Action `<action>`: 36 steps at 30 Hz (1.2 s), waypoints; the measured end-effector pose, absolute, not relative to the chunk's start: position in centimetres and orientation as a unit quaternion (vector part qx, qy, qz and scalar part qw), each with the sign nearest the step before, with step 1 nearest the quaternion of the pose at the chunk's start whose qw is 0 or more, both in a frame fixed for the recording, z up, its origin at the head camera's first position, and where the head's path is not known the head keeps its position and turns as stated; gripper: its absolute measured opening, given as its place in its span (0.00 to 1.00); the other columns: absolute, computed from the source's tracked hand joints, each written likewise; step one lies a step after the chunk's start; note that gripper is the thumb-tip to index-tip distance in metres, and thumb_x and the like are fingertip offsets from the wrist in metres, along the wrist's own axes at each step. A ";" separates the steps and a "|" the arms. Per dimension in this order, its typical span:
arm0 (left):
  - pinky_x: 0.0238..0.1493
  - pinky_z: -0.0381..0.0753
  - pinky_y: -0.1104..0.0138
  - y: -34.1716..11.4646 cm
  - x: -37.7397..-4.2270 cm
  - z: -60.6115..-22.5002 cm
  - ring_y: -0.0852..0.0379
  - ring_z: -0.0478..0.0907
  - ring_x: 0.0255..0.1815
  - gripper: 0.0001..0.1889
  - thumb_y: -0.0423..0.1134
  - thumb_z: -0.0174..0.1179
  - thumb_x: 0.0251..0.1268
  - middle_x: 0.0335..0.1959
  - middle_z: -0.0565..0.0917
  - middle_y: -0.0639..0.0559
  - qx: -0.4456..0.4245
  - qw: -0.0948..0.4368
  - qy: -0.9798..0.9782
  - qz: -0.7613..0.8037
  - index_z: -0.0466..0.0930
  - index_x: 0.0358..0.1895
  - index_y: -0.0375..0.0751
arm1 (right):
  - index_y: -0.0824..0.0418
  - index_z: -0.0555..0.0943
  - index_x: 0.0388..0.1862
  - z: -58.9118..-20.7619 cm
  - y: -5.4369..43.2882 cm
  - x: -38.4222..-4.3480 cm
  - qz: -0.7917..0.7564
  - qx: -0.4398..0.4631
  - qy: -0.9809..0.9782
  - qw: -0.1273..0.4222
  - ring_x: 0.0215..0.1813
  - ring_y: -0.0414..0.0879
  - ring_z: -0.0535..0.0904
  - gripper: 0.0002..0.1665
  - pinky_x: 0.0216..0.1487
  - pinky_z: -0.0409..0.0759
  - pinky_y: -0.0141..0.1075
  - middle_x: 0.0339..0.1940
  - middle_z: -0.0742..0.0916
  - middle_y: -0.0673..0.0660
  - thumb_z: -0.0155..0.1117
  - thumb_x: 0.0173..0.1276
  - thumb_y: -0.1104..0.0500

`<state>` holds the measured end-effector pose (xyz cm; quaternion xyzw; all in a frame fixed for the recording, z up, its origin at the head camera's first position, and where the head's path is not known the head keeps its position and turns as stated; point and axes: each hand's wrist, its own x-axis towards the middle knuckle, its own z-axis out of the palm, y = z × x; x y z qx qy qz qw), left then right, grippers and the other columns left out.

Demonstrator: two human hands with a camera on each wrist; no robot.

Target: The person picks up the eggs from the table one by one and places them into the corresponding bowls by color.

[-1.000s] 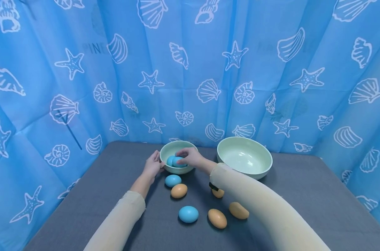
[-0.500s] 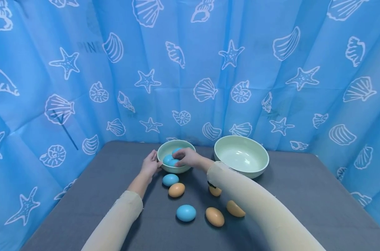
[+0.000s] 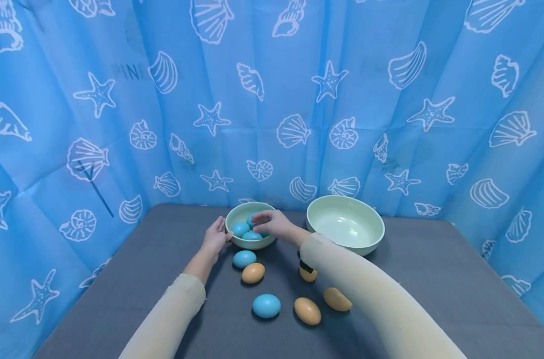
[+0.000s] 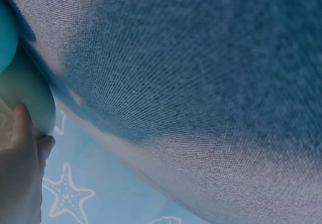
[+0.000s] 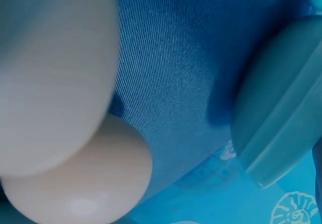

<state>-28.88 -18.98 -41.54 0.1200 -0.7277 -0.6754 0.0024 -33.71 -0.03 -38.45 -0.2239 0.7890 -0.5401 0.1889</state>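
Note:
My left hand [image 3: 215,238] holds the small pale-green bowl [image 3: 232,238] at its left side, thumb near the rim. In the left wrist view, the fingers [image 4: 22,128] lie against the bowl's wall. Inside the bowl are a blue egg [image 3: 240,229] at the left, another blue egg [image 3: 252,236] in front, and a third, partly covered blue egg [image 3: 250,219] behind. My right hand [image 3: 276,224] hovers over the bowl's right side, fingers loosely bent and apart, overlapping the rear egg. In the right wrist view only a sliver of this hand shows beside the bowl [image 5: 276,103].
A larger pale-green bowl [image 3: 314,215] stands to the right. On the grey table [image 3: 119,299] lie a blue egg [image 3: 244,259], an orange egg [image 3: 253,273], another blue egg [image 3: 266,305] and several more orange eggs [image 3: 307,311], some beneath the right forearm. A shell-patterned blue curtain [image 3: 263,124] hangs behind.
The blue egg under my right hand has come to rest in the small bowl, and the fingers have come off it, lifting slightly. My left hand stays on the bowl.

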 end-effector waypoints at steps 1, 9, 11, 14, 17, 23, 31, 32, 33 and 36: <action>0.65 0.69 0.51 -19.0 -28.9 -41.6 0.44 0.46 0.77 0.36 0.24 0.47 0.73 0.78 0.47 0.42 0.121 0.002 -0.727 -0.676 0.40 0.78 0.39 | 0.71 0.73 0.63 -38.4 0.1 -33.6 -0.547 -0.222 0.786 0.184 0.62 0.54 0.76 0.24 0.59 0.77 0.43 0.61 0.80 0.66 0.61 0.70 0.67; 0.65 0.69 0.51 -19.1 -29.2 -41.6 0.44 0.46 0.77 0.36 0.24 0.46 0.73 0.78 0.47 0.42 0.115 0.008 -0.731 -0.673 0.39 0.78 0.39 | 0.72 0.73 0.63 -36.8 2.2 -31.5 -0.566 -0.262 0.758 0.192 0.58 0.53 0.78 0.22 0.60 0.75 0.51 0.59 0.79 0.70 0.59 0.71 0.67; 0.65 0.69 0.51 -19.1 -29.3 -41.6 0.43 0.46 0.77 0.36 0.25 0.46 0.73 0.78 0.47 0.42 0.114 0.010 -0.731 -0.673 0.40 0.78 0.39 | 0.73 0.73 0.62 -36.5 2.8 -31.2 -0.558 -0.280 0.753 0.207 0.57 0.52 0.79 0.23 0.60 0.74 0.54 0.58 0.80 0.70 0.59 0.70 0.67; 0.65 0.69 0.51 -19.1 -29.3 -41.7 0.44 0.47 0.77 0.36 0.25 0.47 0.73 0.78 0.47 0.42 0.115 0.009 -0.730 -0.673 0.40 0.78 0.39 | 0.74 0.73 0.62 -36.2 3.5 -30.6 -0.542 -0.307 0.743 0.244 0.55 0.49 0.81 0.23 0.60 0.73 0.58 0.56 0.82 0.69 0.59 0.70 0.67; 0.65 0.69 0.51 -19.0 -29.2 -41.6 0.44 0.46 0.77 0.36 0.24 0.46 0.74 0.78 0.47 0.42 0.117 0.006 -0.729 -0.674 0.40 0.78 0.39 | 0.73 0.73 0.62 -36.4 4.1 -30.1 -0.526 -0.329 0.726 0.296 0.54 0.48 0.81 0.23 0.60 0.72 0.59 0.56 0.82 0.67 0.60 0.69 0.67; 0.65 0.68 0.51 -18.9 -29.1 -41.7 0.44 0.46 0.77 0.36 0.25 0.46 0.73 0.78 0.47 0.42 0.119 0.003 -0.727 -0.676 0.39 0.78 0.39 | 0.75 0.70 0.64 -37.2 4.8 -29.3 -0.489 -0.350 0.706 0.373 0.57 0.53 0.80 0.26 0.60 0.75 0.52 0.58 0.81 0.66 0.60 0.69 0.67; 0.65 0.69 0.51 -18.9 -29.1 -41.8 0.44 0.47 0.77 0.36 0.25 0.47 0.73 0.78 0.47 0.42 0.121 0.004 -0.726 -0.677 0.40 0.78 0.38 | 0.74 0.70 0.65 -37.9 5.5 -29.1 -0.465 -0.362 0.688 0.424 0.63 0.63 0.74 0.27 0.58 0.77 0.42 0.61 0.79 0.66 0.60 0.68 0.70; 0.65 0.69 0.51 -18.9 -29.1 -41.8 0.44 0.47 0.77 0.36 0.25 0.47 0.73 0.78 0.47 0.42 0.122 0.004 -0.726 -0.676 0.40 0.78 0.38 | 0.73 0.70 0.66 -38.0 5.6 -29.1 -0.462 -0.362 0.684 0.432 0.63 0.64 0.73 0.27 0.58 0.77 0.42 0.62 0.79 0.66 0.60 0.68 0.70; 0.65 0.68 0.51 -18.9 -29.1 -41.7 0.44 0.47 0.77 0.36 0.25 0.46 0.73 0.78 0.47 0.42 0.122 0.004 -0.726 -0.676 0.40 0.78 0.39 | 0.73 0.70 0.66 -38.0 5.6 -29.1 -0.459 -0.363 0.682 0.438 0.64 0.65 0.73 0.27 0.58 0.77 0.42 0.62 0.79 0.66 0.60 0.68 0.70; 0.65 0.68 0.51 -18.9 -29.1 -41.7 0.44 0.46 0.77 0.36 0.25 0.46 0.74 0.78 0.47 0.42 0.122 0.004 -0.726 -0.677 0.40 0.78 0.39 | 0.73 0.70 0.66 -38.3 5.6 -29.1 -0.450 -0.364 0.677 0.455 0.65 0.65 0.71 0.28 0.59 0.77 0.41 0.63 0.78 0.65 0.60 0.68 0.71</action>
